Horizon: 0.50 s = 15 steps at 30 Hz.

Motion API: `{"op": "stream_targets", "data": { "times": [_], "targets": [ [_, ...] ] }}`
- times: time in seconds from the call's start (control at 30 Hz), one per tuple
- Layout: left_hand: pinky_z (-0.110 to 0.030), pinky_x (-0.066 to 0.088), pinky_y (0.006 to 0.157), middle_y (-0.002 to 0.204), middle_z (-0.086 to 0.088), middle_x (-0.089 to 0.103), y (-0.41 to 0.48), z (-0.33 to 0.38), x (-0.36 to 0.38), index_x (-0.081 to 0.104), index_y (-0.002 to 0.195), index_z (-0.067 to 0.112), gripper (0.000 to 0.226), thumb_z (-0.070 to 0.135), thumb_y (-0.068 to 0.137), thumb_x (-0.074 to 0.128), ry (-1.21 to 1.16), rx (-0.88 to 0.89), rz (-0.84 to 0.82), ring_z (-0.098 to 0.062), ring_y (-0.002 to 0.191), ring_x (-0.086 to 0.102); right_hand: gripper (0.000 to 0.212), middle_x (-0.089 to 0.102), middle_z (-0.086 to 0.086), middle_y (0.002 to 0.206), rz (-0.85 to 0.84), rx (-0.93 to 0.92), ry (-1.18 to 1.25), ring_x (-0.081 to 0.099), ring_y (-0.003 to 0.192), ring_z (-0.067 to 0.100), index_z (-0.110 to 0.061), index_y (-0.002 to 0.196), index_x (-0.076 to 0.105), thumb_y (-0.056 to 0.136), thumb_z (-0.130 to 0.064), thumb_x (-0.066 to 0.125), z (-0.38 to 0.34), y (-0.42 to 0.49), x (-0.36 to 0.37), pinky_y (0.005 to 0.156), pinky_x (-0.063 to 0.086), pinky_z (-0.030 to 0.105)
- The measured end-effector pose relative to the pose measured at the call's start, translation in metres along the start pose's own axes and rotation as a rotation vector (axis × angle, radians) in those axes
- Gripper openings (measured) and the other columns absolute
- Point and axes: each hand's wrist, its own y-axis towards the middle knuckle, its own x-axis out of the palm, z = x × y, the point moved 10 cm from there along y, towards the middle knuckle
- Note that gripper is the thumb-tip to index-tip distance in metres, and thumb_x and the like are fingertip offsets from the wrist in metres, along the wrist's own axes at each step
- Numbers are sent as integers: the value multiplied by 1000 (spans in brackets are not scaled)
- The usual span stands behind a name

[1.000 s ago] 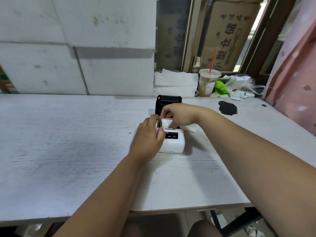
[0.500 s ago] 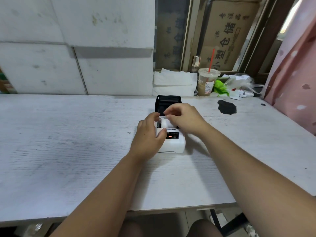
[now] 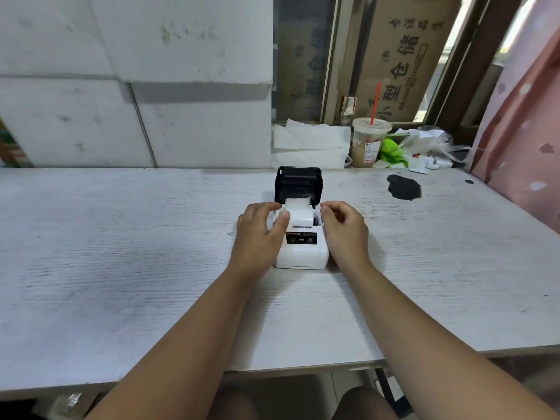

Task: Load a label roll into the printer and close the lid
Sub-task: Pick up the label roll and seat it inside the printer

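A small white label printer [image 3: 303, 253] stands on the white table [image 3: 121, 253], its black lid [image 3: 298, 184] raised upright at the back. A white label roll [image 3: 300, 213] lies in the open bay, its loose end sticking up toward the lid. My left hand [image 3: 260, 234] rests against the printer's left side, thumb on the roll's left end. My right hand [image 3: 344, 228] is at the printer's right side, fingers curled near the bay's edge, holding nothing that I can see.
Behind the printer lie folded white papers [image 3: 310, 144], an iced drink cup with a red straw [image 3: 369, 142], a green bag [image 3: 392, 153] and plastic wrappers. A black patch [image 3: 404, 187] marks the table at right. A pink curtain [image 3: 521, 116] hangs at far right.
My right hand has come off the label strip above the bay and moved to the printer's right side. The roll now sits uncovered in the bay. The left hand stays at the left side.
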Motion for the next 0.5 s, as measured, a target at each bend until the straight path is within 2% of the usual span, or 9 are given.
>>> {"op": "stream_targets", "data": {
  "times": [0.1, 0.2, 0.3, 0.33, 0.5],
  "targets": [
    [-34, 39, 103, 128, 7, 50, -1, 3, 1, 58, 122, 26, 30, 36, 95, 51, -9, 21, -5, -19, 124, 44, 15, 68, -1, 109, -45, 12, 0, 62, 96, 12, -22, 99, 69, 89, -27, 58, 1, 1, 5, 81, 44, 22],
    [-32, 39, 100, 126, 11, 50, -3, 13, 2, 56, 124, 30, 32, 35, 93, 54, 27, 102, -30, -14, 120, 41, 21, 67, -4, 112, -110, -11, -5, 61, 95, 12, -24, 106, 67, 87, -18, 61, -5, 3, 13, 82, 47, 22],
    [-8, 30, 90, 120, 17, 44, -8, 21, 11, 61, 118, 30, 26, 34, 92, 56, 94, 180, -99, -9, 115, 34, 23, 66, -7, 111, -112, -90, -46, 59, 98, 18, -26, 106, 65, 87, -15, 59, -15, 7, 17, 84, 47, 25],
    [-6, 28, 86, 120, 18, 43, -9, 22, 12, 62, 117, 30, 26, 34, 92, 56, 102, 181, -109, -8, 115, 32, 23, 66, -8, 109, -108, -113, -61, 58, 101, 20, -26, 107, 65, 88, -16, 57, -18, 8, 18, 87, 47, 28],
    [-22, 30, 92, 130, 8, 47, -7, 20, 10, 49, 131, 27, 44, 27, 89, 60, 142, 191, -81, -18, 117, 37, 34, 64, -11, 106, -210, -136, -172, 54, 114, 21, -24, 126, 60, 94, -24, 52, -28, 14, 32, 94, 43, 28]
  ]
}}
